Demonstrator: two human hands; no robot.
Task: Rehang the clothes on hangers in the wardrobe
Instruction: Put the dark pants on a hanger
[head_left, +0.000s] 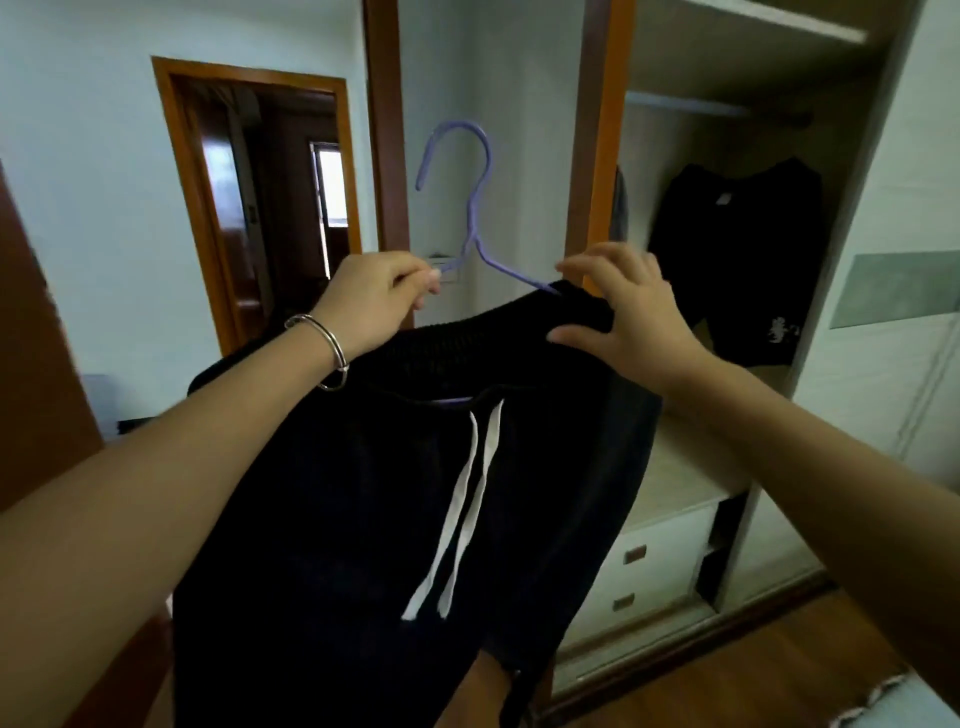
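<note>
Left hand (371, 304) pinches hanger (474, 213), right hand (636, 322) shorts (363, 519)

Left hand (371, 304) pinched the left arm of the purple plastic hanger (475, 208), hook up. Right hand (631, 312) gripped the waistband of the black garment with white drawstrings (415, 519) over the hanger's right arm. Open wardrobe (701, 150) sat at right, with a black printed top (737, 249) hanging inside.

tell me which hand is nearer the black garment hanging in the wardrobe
Right. The right hand is just left of the hanging garment; the left hand is farther left, gripping the purple hanger.
</note>
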